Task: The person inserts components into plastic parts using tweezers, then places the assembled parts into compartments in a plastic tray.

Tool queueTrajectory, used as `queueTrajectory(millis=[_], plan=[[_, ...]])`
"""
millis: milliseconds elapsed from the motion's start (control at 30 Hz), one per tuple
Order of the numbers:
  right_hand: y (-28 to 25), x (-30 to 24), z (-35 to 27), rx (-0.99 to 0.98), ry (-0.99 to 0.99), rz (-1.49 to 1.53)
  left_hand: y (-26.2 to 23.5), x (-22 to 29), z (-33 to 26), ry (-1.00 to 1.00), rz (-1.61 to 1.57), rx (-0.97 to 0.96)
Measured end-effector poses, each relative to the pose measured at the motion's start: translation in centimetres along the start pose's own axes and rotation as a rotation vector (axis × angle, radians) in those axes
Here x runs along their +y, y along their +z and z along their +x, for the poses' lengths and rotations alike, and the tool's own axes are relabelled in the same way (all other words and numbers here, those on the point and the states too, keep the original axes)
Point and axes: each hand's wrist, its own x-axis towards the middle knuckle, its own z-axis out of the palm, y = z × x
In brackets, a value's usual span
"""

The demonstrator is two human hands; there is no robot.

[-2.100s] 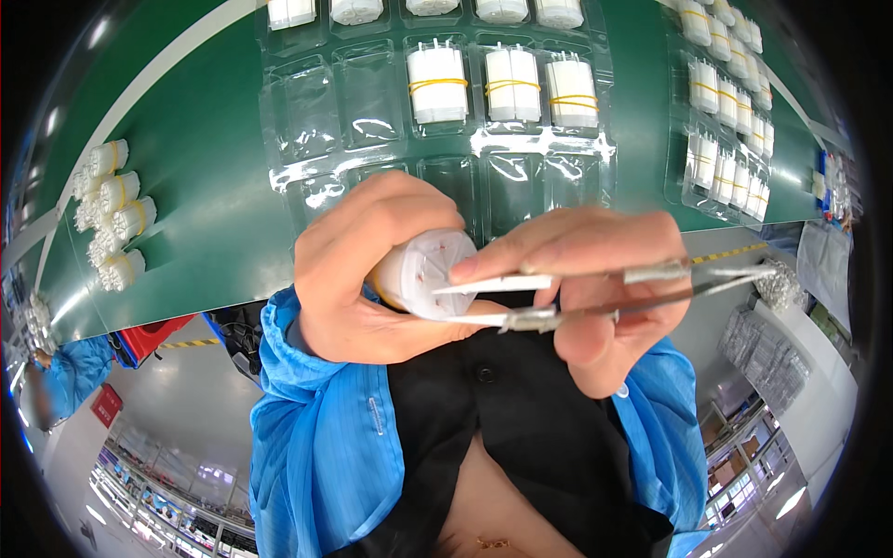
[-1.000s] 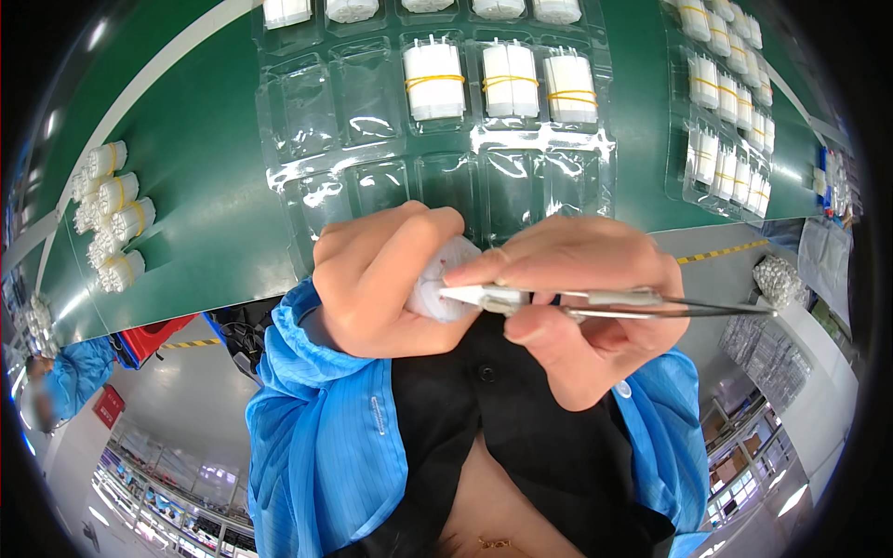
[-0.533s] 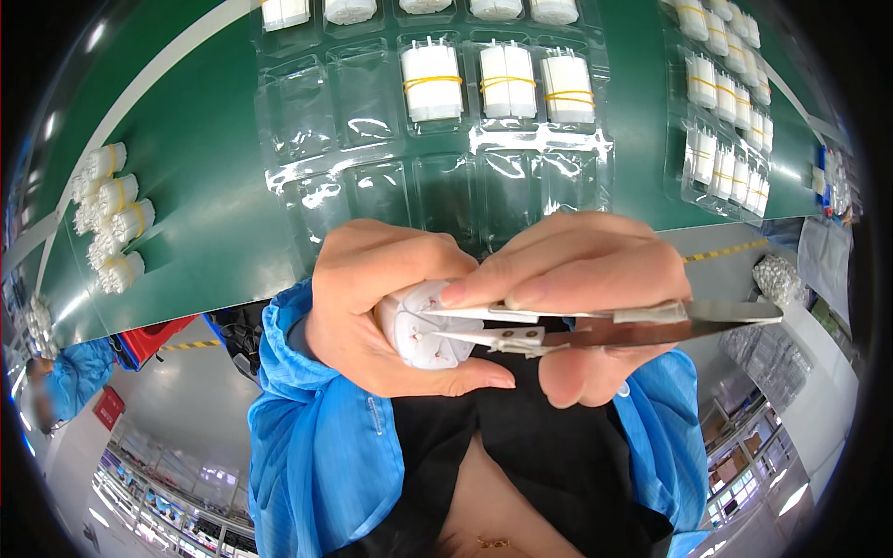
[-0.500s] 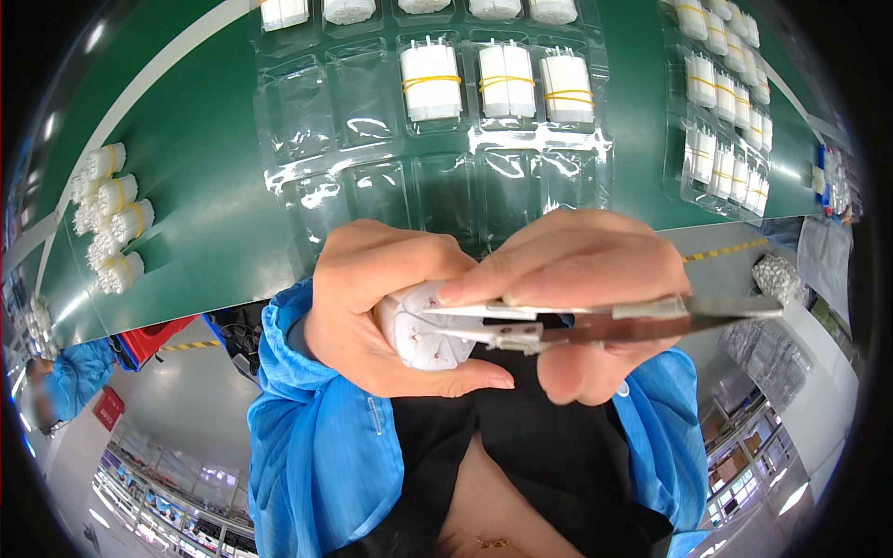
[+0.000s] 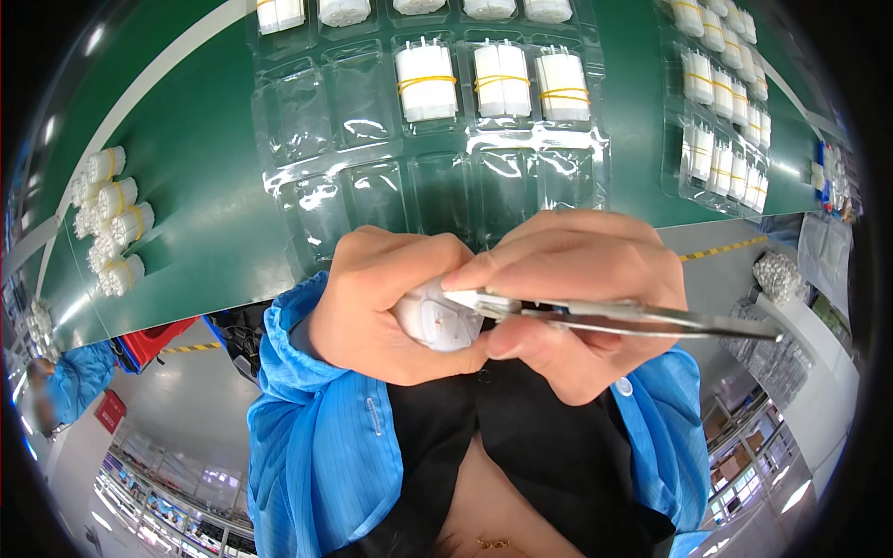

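My left hand (image 5: pixel 377 307) is wrapped round a white bundle (image 5: pixel 437 325), end face turned up, with small reddish specks on that face. My right hand (image 5: pixel 591 279) grips a pair of metal tweezers (image 5: pixel 660 321) with pale tips, between thumb and fingers. The tips meet the right edge of the bundle's end, and my right fingertips rest close to it; exactly what the tips touch is hidden. Both hands are held in front of my chest, just nearer than the clear plastic tray (image 5: pixel 377 195). White bundles with yellow rubber bands (image 5: pixel 428 84) lie in its pockets.
On the green table (image 5: pixel 200 205), banded white bundles (image 5: pixel 119 200) cluster at the left. More filled trays (image 5: pixel 726 163) line the right side. The table's near edge runs behind my hands. A person in blue (image 5: pixel 79 372) is at the far left, near a red bin (image 5: pixel 153 339).
The tweezers have closed up and turned, their spread arms now together. My right thumb has moved up to the bundle's edge, and my left thumb has drawn in against the bundle.
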Motion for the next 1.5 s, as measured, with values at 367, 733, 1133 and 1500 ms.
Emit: queueTrajectory(millis=[367, 733, 1133, 1500], plan=[[-0.3, 0.4, -0.8, 0.344, 0.206, 0.259, -4.2, -0.6, 0.5, -0.266, -0.105, 0.36], [-1.9, 1.9, -2.0, 0.34, 0.095, 0.412, -5.6, -3.2, 3.4, -0.016, 1.004, -0.165], [-1.0, 2.0, -1.7, 0.379, 0.085, 0.45, -14.6, 2.7, -0.5, -0.118, 1.289, 0.163], [2.5, 2.3, 3.0, -0.095, 0.215, -0.397, -37.1, 1.0, -5.4, -0.424, 1.438, 0.157]])
